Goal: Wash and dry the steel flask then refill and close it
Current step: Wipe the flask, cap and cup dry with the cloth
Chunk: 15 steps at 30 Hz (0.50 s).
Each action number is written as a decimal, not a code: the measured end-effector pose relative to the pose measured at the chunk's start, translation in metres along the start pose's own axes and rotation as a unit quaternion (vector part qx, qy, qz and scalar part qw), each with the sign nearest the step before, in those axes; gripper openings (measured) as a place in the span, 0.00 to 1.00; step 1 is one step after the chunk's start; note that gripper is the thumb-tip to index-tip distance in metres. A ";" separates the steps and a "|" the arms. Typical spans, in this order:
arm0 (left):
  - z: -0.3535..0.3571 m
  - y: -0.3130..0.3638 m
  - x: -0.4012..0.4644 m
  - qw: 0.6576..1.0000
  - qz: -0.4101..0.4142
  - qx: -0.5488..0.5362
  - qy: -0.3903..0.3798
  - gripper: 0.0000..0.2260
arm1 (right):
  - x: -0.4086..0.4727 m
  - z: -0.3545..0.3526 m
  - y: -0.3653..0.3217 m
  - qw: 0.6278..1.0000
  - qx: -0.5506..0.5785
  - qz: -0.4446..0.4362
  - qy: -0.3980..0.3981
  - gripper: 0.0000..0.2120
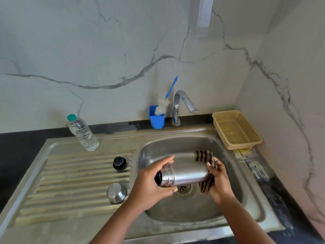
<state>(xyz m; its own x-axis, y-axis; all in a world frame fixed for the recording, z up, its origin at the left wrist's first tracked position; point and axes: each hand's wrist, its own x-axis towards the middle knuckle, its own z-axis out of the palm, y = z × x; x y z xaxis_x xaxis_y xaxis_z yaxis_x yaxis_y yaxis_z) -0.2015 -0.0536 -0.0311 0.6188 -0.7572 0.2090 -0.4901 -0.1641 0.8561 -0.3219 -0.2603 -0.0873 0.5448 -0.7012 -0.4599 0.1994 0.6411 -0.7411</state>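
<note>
The shiny steel flask [186, 174] lies sideways over the steel sink [193, 208], open mouth to the left, where the left hand [149, 187] fingers curl round its neck, while the right hand [219, 180] holds a brown striped cloth [204, 155] against its bottom.

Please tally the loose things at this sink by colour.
Steel: 2, flask, cup lid
Blue: 2, holder, brush
Black: 1, stopper
Clear: 1, bottle
Beige: 1, basket
Striped: 1, cloth
Total: 8
</note>
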 end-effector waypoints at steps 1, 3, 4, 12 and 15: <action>0.000 -0.001 0.001 0.999 -0.018 -0.034 0.010 0.40 | -0.001 -0.002 -0.004 1.000 -0.004 0.009 -0.019 0.15; 0.000 -0.002 0.004 0.995 -0.047 -0.088 0.026 0.39 | 0.000 -0.003 -0.006 0.998 -0.028 0.048 -0.039 0.20; 0.001 0.000 0.005 0.995 -0.048 -0.088 0.027 0.39 | 0.000 -0.004 -0.006 0.997 -0.034 0.062 -0.035 0.22; 0.015 0.008 0.010 0.995 0.023 0.093 -0.040 0.40 | 0.015 -0.018 0.016 0.980 -0.157 -0.022 0.124 0.15; 0.006 0.003 0.015 0.996 -0.079 0.030 -0.004 0.39 | 0.001 -0.012 0.001 0.936 -0.288 -0.136 0.151 0.18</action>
<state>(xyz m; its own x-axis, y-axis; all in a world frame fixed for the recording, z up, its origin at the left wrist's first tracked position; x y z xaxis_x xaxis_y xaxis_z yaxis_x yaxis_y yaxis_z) -0.1974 -0.0693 -0.0284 0.6871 -0.7232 0.0702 -0.4231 -0.3196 0.8479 -0.3313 -0.2643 -0.0942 0.2651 -0.9258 -0.2696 -0.2231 0.2131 -0.9512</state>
